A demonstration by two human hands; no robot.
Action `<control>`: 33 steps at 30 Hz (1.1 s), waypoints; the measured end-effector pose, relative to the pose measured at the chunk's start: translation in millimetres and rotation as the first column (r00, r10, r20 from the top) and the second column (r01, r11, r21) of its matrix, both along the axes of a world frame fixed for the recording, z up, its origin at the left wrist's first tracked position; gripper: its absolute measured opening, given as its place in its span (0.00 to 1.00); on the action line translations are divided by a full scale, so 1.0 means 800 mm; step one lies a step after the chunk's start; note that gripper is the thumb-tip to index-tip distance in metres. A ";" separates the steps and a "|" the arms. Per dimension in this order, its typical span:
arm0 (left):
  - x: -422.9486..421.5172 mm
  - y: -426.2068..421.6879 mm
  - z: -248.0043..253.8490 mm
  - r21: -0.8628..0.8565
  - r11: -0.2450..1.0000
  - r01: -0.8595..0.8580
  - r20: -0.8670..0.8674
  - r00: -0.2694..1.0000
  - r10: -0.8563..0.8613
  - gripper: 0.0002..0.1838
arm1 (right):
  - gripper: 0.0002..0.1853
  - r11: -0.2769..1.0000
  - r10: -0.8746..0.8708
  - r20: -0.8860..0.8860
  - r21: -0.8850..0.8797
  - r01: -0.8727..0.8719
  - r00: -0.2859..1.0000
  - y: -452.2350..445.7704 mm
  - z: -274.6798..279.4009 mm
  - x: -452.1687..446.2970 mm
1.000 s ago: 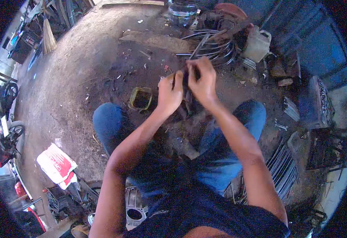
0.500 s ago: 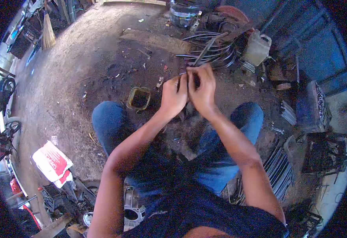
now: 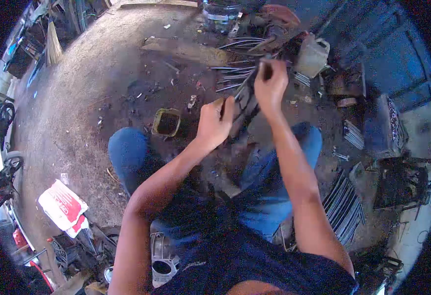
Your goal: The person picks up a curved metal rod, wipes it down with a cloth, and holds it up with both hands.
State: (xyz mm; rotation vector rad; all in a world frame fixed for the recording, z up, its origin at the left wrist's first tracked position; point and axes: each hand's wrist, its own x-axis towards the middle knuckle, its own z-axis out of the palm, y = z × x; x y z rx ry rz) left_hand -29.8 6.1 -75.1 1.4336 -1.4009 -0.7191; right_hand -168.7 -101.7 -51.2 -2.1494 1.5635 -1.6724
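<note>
My left hand (image 3: 214, 122) is closed in front of my knees, with thumb and fingers pinched together. Farther out and to the right, my right hand (image 3: 272, 84) is curled, its fingertips pressed against the thumb. A thin dark length (image 3: 246, 83), like a rod or cable, runs slantwise between the two hands; its kind is blurred. Both hands appear to grip it, though their fingers hide the ends. Just past it, shiny thin rods (image 3: 232, 73), some curved, lie on the dirt floor. A small square container (image 3: 167, 123) with dark contents stands left of my left hand.
A pale jerrycan (image 3: 313, 56) and a clear bucket (image 3: 221, 17) stand at the back. Dark rods (image 3: 344, 209) lie right of my leg. A red-and-white bag (image 3: 63, 206) and a metal engine casing (image 3: 164, 260) are at left. A broom (image 3: 53, 46) leans far left.
My hands were close together; my right hand has moved away, outward and right, while my left stays nearly in place. The thin dark length now shows stretched between them. The view has shifted slightly.
</note>
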 end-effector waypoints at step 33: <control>-0.007 -0.002 -0.011 0.037 0.998 0.048 -0.154 0.987 -0.042 0.21 | 0.11 0.605 -0.326 0.945 0.216 -0.766 0.009 -0.042 -0.044 -0.024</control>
